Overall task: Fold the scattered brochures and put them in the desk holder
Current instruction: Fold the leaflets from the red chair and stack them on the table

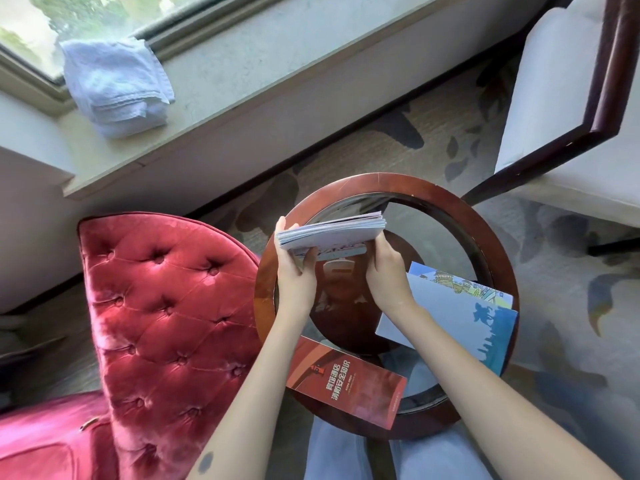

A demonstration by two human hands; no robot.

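Over the far half of the round glass-topped table (498,258) I hold a stack of folded pale brochures (332,230). My left hand (294,268) grips the stack's left end, thumb under and fingers over the edge. My right hand (386,268) holds its right underside. Just below the stack a clear desk holder (341,256) shows on the glass, mostly hidden. A red brochure (349,382) with yellow print lies at the near edge. A blue and white brochure (450,317) lies at the right side, on top of another illustrated one (464,284).
A red tufted velvet chair (166,313) stands close on the left of the table. A white upholstered chair with dark wood frame (561,109) stands at the right back. A folded white towel (114,84) rests on the window sill. Patterned carpet surrounds the table.
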